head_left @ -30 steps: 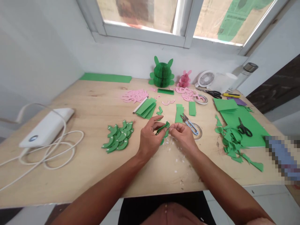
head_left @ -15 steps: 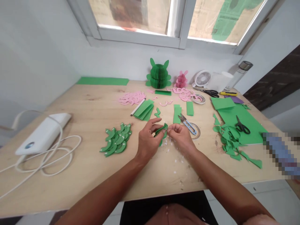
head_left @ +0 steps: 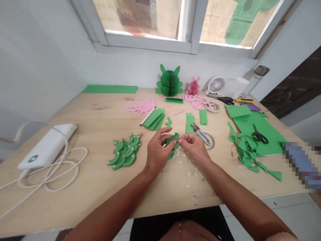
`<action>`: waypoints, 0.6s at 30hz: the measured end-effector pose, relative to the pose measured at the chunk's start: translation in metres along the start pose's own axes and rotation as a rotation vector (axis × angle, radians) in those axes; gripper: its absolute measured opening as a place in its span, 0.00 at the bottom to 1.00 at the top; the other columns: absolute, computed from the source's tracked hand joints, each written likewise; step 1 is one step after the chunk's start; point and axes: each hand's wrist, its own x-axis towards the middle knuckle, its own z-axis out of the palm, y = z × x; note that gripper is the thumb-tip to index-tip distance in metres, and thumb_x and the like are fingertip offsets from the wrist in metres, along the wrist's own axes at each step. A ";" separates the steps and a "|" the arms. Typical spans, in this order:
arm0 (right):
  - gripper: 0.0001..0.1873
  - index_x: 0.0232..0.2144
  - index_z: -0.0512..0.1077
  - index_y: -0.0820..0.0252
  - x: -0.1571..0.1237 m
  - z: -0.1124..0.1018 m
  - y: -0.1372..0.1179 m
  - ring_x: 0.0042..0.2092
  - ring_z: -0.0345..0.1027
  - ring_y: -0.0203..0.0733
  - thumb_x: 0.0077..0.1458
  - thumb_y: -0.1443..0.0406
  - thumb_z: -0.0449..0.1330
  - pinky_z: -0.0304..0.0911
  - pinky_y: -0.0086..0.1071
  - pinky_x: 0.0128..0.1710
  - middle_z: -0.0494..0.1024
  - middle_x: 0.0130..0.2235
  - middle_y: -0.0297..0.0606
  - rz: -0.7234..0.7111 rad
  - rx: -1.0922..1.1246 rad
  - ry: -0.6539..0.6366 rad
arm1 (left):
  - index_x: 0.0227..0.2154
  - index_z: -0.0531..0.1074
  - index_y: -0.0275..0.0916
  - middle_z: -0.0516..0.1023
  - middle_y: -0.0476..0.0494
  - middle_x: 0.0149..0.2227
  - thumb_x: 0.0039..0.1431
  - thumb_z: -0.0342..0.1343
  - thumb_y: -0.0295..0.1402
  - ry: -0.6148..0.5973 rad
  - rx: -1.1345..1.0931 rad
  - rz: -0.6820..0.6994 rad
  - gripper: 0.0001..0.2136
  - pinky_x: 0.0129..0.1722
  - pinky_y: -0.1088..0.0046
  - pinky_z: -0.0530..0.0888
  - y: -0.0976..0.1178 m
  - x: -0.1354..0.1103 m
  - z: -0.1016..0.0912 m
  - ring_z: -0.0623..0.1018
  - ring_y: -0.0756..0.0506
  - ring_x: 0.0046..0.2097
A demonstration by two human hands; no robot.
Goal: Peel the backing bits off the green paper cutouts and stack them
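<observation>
Left fingers [head_left: 164, 131] pinching green paper [head_left: 173, 137], right fingers [head_left: 187, 137] pinched at its edge, hold unclear

Brightly lit from the window [head_left: 187, 20], overexposed along its lower edges, slightly soft below it, stretched wide to either side, pixelated well below-right.

- Spreading out as a wooden table [head_left: 95, 197].
- Carrying a white box [head_left: 48, 147] and looped cable [head_left: 87, 154] at left.
- Bearing a green strip [head_left: 110, 89] at back left.
- Holding heaped green arcs [head_left: 125, 151] left of centre.
- Supporting a pen [head_left: 147, 116] beside fanned cards [head_left: 154, 119], pink cutouts [head_left: 141, 107] behind.
- Bearing a green figure [head_left: 170, 82], pink figure [head_left: 193, 87], fan [head_left: 216, 85] and bottle [head_left: 255, 80] along the back.
- Carrying a tape roll [head_left: 217, 107] and cutter [head_left: 244, 100] toward back right.
- Holding white specks [head_left: 188, 174] toward the front.
- Supporting a green sheet [head_left: 273, 137] at right, scraps [head_left: 245, 149] along its left side.
</observation>
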 end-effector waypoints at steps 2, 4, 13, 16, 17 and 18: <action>0.09 0.21 0.68 0.62 0.000 0.001 0.000 0.21 0.56 0.30 0.39 0.63 0.63 0.50 0.26 0.22 0.68 0.19 0.28 0.000 0.000 0.007 | 0.43 0.67 0.38 0.79 0.46 0.31 0.46 0.60 0.32 0.000 -0.005 0.003 0.19 0.27 0.76 0.70 0.000 -0.001 0.001 0.76 0.49 0.30; 0.07 0.21 0.68 0.62 0.000 0.001 0.000 0.21 0.56 0.30 0.39 0.64 0.62 0.51 0.25 0.22 0.68 0.19 0.28 -0.003 -0.007 0.010 | 0.43 0.67 0.39 0.79 0.46 0.31 0.46 0.60 0.32 0.003 -0.011 0.006 0.19 0.28 0.76 0.69 0.000 -0.001 0.001 0.76 0.49 0.31; 0.06 0.20 0.68 0.62 -0.001 0.001 -0.002 0.20 0.55 0.29 0.40 0.64 0.61 0.49 0.25 0.21 0.66 0.18 0.27 0.006 -0.020 0.011 | 0.42 0.67 0.38 0.78 0.47 0.30 0.44 0.61 0.32 0.004 -0.049 -0.033 0.19 0.25 0.77 0.68 0.001 0.000 0.001 0.75 0.50 0.27; 0.07 0.20 0.68 0.62 -0.002 0.001 -0.003 0.20 0.55 0.29 0.40 0.63 0.61 0.49 0.25 0.21 0.66 0.18 0.27 0.011 -0.005 0.005 | 0.42 0.68 0.37 0.78 0.47 0.29 0.44 0.61 0.32 0.008 -0.062 -0.037 0.19 0.25 0.77 0.68 0.001 0.000 0.001 0.75 0.50 0.27; 0.08 0.20 0.68 0.62 -0.002 0.001 -0.003 0.20 0.55 0.29 0.39 0.63 0.62 0.49 0.25 0.21 0.66 0.18 0.27 0.008 -0.004 0.006 | 0.42 0.68 0.38 0.79 0.47 0.29 0.44 0.61 0.32 0.012 -0.065 -0.038 0.19 0.25 0.77 0.68 0.001 0.000 0.001 0.75 0.50 0.27; 0.08 0.20 0.68 0.62 -0.002 0.001 -0.003 0.20 0.55 0.29 0.39 0.63 0.62 0.49 0.25 0.21 0.66 0.18 0.27 0.005 -0.006 0.001 | 0.41 0.68 0.38 0.79 0.47 0.29 0.43 0.61 0.32 0.015 -0.069 -0.038 0.19 0.25 0.77 0.68 0.001 -0.001 0.001 0.75 0.50 0.28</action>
